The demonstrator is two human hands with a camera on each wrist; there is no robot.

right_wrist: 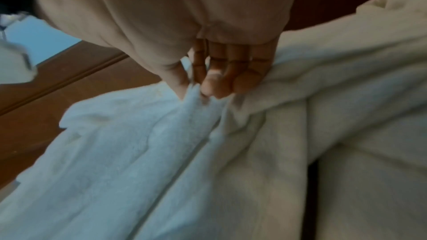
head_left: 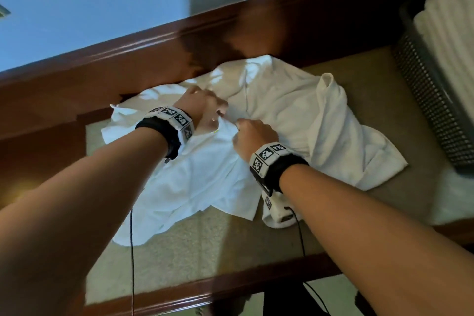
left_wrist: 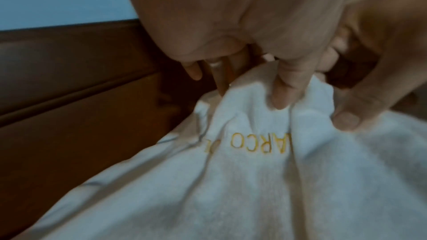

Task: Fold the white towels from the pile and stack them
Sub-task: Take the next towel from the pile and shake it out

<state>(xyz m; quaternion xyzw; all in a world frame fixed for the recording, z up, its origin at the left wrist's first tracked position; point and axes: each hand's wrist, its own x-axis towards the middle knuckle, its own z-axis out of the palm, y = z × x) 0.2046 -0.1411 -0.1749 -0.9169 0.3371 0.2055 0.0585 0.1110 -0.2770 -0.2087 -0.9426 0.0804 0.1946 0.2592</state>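
Note:
A rumpled pile of white towels lies on the beige table top. On its near side spreads one white towel with yellow embroidered letters. My left hand pinches a bunched edge of this towel between thumb and fingers. Close beside it, my right hand pinches the same towel's edge with curled fingers. Both hands meet near the pile's middle. A cream towel lies to the right of my right hand.
A dark mesh basket holding folded white towels stands at the right. A raised dark wooden ledge runs behind the pile, with a wall above. Wrist-camera cables hang over the near table edge.

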